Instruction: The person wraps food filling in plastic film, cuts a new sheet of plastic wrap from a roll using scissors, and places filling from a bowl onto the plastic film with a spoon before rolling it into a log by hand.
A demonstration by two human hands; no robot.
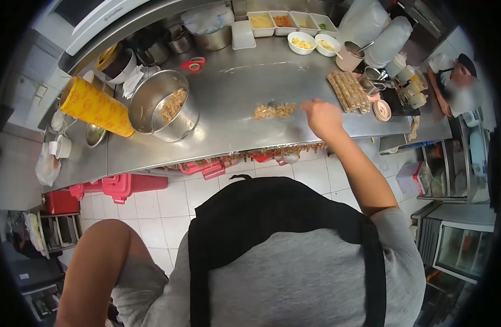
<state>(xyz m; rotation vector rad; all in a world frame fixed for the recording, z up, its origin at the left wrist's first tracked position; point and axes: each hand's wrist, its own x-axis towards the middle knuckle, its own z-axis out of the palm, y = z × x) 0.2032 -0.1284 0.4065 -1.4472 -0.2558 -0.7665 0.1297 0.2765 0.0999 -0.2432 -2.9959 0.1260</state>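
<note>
Over the steel counter (228, 131), my right hand (322, 118) is closed, its fingertips pressed together at the right end of a short row of brown, chopped filling (275, 110). Whatever sits between those fingertips is too small to make out. My left arm is bent at the lower left, and its hand is out of sight. To the left of the filling, a large metal pot (179, 122) is tilted, with more of the same mixture (173, 106) inside. Several wrapped rolls (348, 92) lie side by side to the right of my right hand.
Red scissors (193, 65) lie behind the pot. A yellow patterned roll (95, 106) leans at left. White bowls (302, 43) and trays of ingredients (260, 23) line the back. Bottles (405, 73) and a small pink dish (381, 110) stand at right. Another person (452, 82) is beyond.
</note>
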